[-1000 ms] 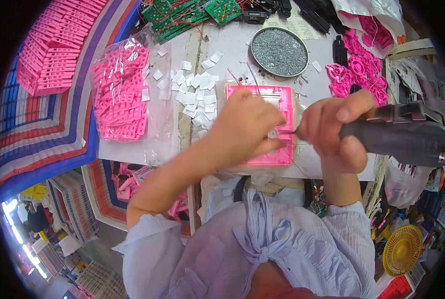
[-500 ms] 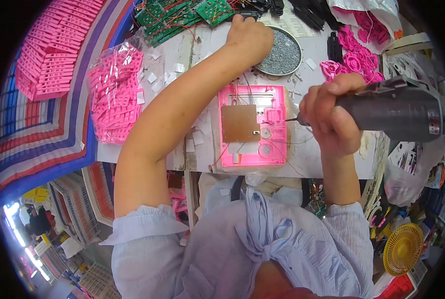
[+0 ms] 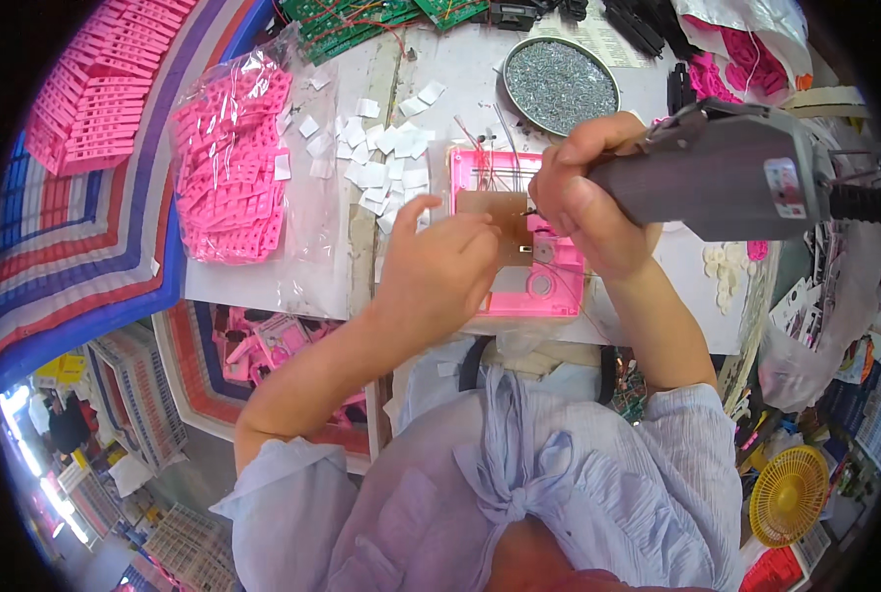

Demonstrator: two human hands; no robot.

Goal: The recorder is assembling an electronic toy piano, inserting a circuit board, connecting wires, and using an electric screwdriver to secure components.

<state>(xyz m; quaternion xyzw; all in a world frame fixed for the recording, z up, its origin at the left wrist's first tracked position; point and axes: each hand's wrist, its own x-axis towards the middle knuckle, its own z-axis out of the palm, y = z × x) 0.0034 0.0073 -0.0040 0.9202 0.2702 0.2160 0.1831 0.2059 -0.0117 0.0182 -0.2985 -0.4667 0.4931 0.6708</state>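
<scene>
My right hand [image 3: 598, 192] is wrapped round a dark grey electric screwdriver [image 3: 707, 173], held sideways with its front end over the right part of an open pink plastic case [image 3: 559, 296]. A brown circuit board [image 3: 510, 247] with thin wires lies inside the case, partly covered by both hands. Over the left side of the case, my left hand [image 3: 439, 264] has its thumb side pinched together near the board, one finger bent out away from the rest. Whatever sits in that pinch is hidden. The screwdriver's tip is behind my right hand.
Beyond the case stands a round dish of small screws [image 3: 562, 87]. White paper squares [image 3: 386, 163] lie left of it, beside a clear bag of pink parts [image 3: 231, 168]. Green circuit boards [image 3: 347, 28] and black parts [image 3: 638, 30] line the far edge. A yellow basket [image 3: 788, 493] stands lower right.
My left hand has come back from beside the screw dish to the case. My right hand has carried the screwdriver left, over the case. The whole view has shifted slightly.
</scene>
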